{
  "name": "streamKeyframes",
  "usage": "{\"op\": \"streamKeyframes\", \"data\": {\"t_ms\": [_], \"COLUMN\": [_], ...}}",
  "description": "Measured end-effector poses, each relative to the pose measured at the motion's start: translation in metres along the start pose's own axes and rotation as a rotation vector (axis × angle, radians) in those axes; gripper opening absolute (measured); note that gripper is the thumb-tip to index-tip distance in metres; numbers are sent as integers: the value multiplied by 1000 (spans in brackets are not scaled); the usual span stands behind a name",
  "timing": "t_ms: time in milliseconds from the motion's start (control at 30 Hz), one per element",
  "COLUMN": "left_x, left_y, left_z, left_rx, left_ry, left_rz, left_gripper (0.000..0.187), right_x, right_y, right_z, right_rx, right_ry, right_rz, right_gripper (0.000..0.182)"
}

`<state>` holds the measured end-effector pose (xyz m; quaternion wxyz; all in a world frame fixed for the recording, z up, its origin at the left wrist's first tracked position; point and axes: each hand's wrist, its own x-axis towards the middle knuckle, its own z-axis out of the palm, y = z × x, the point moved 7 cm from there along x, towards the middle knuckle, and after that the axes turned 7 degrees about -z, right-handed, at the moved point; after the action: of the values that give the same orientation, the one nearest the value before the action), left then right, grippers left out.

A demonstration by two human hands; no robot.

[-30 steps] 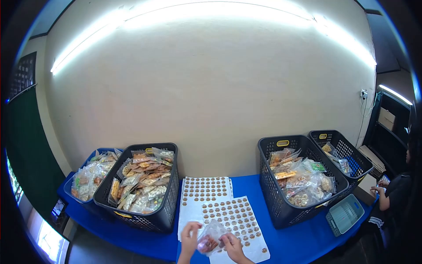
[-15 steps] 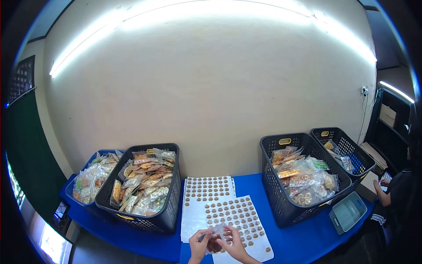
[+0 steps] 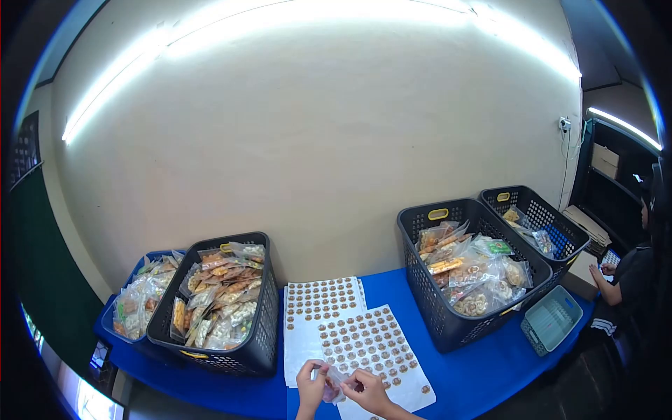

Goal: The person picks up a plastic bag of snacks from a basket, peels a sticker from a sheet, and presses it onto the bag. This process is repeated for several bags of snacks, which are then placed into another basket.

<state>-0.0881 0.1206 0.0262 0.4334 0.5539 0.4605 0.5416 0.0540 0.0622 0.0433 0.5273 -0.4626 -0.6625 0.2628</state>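
My left hand [image 3: 310,383] is closed on the left side of a small clear bag [image 3: 332,389] with reddish-brown contents. My right hand [image 3: 369,392] pinches the bag's upper right edge. Under and beyond both hands lie white sticker sheets [image 3: 413,388], printed with rows of round brown stickers. One sheet overlaps a stack of similar sheets [image 3: 301,336] on the blue table.
Black baskets of bagged snacks stand left [image 3: 262,308] and right [image 3: 420,294], with another black basket [image 3: 574,238] and a blue basket [image 3: 115,334] behind. A green-grey basket [image 3: 553,320] sits right, near a person [image 3: 626,280] beside a cardboard box [image 3: 579,276].
The view has shifted slightly. The bag is tilted differently and has moved a little left and down, and my right hand now pinches its edge.
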Motion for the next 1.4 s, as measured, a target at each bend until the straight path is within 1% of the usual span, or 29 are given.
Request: {"op": "streamKeyframes", "data": {"t_ms": [33,67,100,167,300,333,433,467,500,567,600,700,733,800,833,900,967,1000,1033,1067,1100,1133,1167,1233,1267,1300,1333,1367,1400], "left_x": [-2,2,1,3,11,11,18,18,15,6,3,-23,-31,-43,-43,-44,-37,-32,-28,-23,-16,-11,-9,-8,-11,-13,-18,-18,-17], "left_y": [6,-13,-18,-3,-9,-6,-14,-17,-11,-2,-11,1,13,39,34,21,20,18,17,13,2,-11,-22,-27,-36,-42,-30,-33,-38], "left_z": [-1,-3,-4,-2,2,4,8,11,14,16,19,41,47,59,59,57,48,42,35,30,28,26,26,31,34,38,42,43,41], "left_rx": [17,-11,-26,-53,-93,-107,-138,-166,-167,-167,-29,299,384,561,495,358,356,355,354,251,46,-163,-376,-354,-344,-333,-491,-495,-499], "left_ry": [28,56,77,120,111,74,71,27,30,49,-51,-248,-280,-344,-369,-412,-330,-280,-225,-175,-173,-172,-173,-237,-281,-327,-341,-350,-355], "left_rz": [34,-53,-78,-129,-127,-189,-126,-165,-88,64,24,201,266,399,313,144,172,183,194,102,-33,-162,-288,-350,-394,-439,-541,-569,-598], "left_gripper": [18,21,23,26,28,27,26,16,21,39,62,69,67,64,59,50,45,43,41,35,35,34,34,35,36,36,37,37,37], "right_x": [0,2,2,0,4,5,6,7,6,2,-3,4,7,12,15,18,21,21,22,23,26,22,18,10,0,-2,-1,0,1], "right_y": [-4,-8,-11,-8,-6,-8,1,0,10,40,57,62,55,50,47,37,27,28,26,20,15,23,40,70,77,84,80,76,79], "right_z": [-1,-2,-3,-1,-4,-5,-13,-19,-23,-24,-23,-35,-39,-49,-55,-61,-63,-61,-64,-66,-69,-69,-57,-38,-26,-16,-15,-14,-12], "right_rx": [23,44,66,78,108,111,226,189,251,380,488,840,956,1016,1045,1055,1060,1132,936,740,543,365,338,273,348,420,488,555,537], "right_ry": [9,19,29,10,-20,-29,71,58,91,148,130,291,342,383,402,369,336,309,318,323,325,358,235,-5,-164,-178,-159,-141,-133], "right_rz": [-12,-27,-42,-41,-57,-60,24,58,81,127,318,452,496,437,407,390,374,346,301,250,191,158,209,302,508,406,409,414,421], "right_gripper": [17,17,17,16,13,12,13,12,11,9,9,11,10,10,10,10,10,16,21,27,33,52,50,49,39,36,36,35,35]}}
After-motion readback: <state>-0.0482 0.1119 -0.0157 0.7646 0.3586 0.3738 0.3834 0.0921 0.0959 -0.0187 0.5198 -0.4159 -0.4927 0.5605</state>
